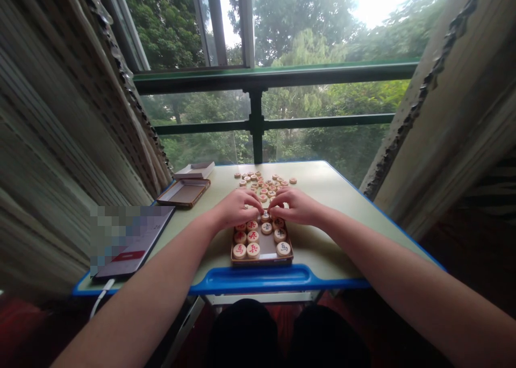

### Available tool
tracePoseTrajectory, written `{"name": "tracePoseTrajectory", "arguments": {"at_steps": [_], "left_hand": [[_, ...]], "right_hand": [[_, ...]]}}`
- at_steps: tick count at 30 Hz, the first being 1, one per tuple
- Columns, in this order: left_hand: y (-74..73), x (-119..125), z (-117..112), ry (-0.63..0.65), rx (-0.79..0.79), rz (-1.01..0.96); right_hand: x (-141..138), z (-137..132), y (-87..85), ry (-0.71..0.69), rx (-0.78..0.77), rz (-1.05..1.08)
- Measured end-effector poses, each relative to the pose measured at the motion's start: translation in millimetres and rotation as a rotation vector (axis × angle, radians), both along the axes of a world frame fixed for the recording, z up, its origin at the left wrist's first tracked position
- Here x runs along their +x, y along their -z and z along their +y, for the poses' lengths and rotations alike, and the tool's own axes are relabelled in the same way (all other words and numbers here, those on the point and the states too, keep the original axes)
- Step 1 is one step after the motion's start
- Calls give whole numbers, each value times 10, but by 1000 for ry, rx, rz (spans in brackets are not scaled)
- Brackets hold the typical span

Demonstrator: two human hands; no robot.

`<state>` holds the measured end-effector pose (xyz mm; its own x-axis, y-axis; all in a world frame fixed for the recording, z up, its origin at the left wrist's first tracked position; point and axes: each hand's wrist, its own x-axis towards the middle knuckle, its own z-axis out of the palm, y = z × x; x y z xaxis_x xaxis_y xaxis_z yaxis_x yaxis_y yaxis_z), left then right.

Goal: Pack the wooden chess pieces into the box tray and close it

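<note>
Green trees (169, 23) fill the window (258, 80) behind a small table (330, 196) with a blue edge. Near the middle of the frame sits a brown box tray (262, 259) with round Chinese chess pieces (253, 238) in rows. More loose pieces (264, 182) lie in a heap just above it. The left hand (237, 206) and right hand (297, 206) meet over the far end of the tray. Their fingers are bent down and touch pieces, but it is not clear if they pinch one. The pieces look like small wooden discs, probably light, hard and smooth, so they are best pinched by the rim. A box lid (184, 192) and a tablet (135, 239) lie at the left.
</note>
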<state>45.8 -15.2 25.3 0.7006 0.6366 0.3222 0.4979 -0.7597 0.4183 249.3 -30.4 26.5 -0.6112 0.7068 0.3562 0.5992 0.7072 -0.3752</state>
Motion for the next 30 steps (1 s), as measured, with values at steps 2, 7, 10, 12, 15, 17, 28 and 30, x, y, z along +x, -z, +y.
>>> {"name": "tracePoseTrajectory", "arguments": {"at_steps": [2,7,10,12,15,17,28,30], "left_hand": [[0,-1,4,4,-2,-9],[5,5,2,18,-16,-48],[6,2,-2,13,-12,-70],[-5,-11,3,-29,-3,-107],[-29,-53,43,-197,35,-213],[-28,-90,96,-338,71,-271],[207,-179,332,-493,-66,-103],[205,-146,310,-438,-71,-136]], "right_hand": [[2,-1,-6,0,1,-2],[-6,-12,-13,-16,0,-7],[-11,-18,-15,-28,13,4],[2,-2,-19,-14,30,16],[64,74,-23,118,78,35],[123,147,-12,260,109,32],[177,167,-28,356,-23,-69],[195,140,-82,361,-79,-99]]}}
